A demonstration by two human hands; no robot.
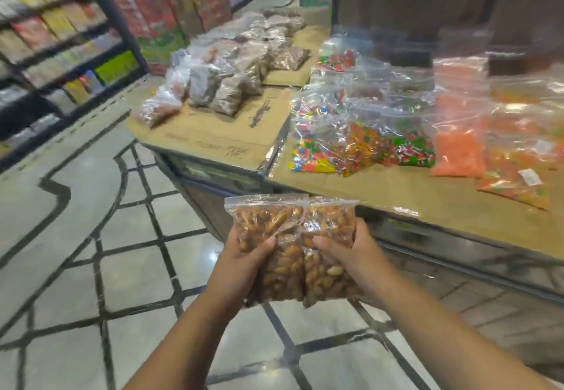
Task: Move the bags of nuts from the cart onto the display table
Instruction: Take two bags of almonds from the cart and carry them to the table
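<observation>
The left hand (pixel 241 264) is gripping the left bag (pixel 271 221) of nuts, its thumb pressing across the front. The right hand (pixel 351 252) is gripping the right bag (pixel 331 224) the same way. Both bags are standing upright, touching, squeezed between the palms, hanging over the floor (pixel 137 237) just short of the table (pixel 396 191), where nut bags (pixel 225 84) and candy bags (pixel 351 133) are lying.
</observation>
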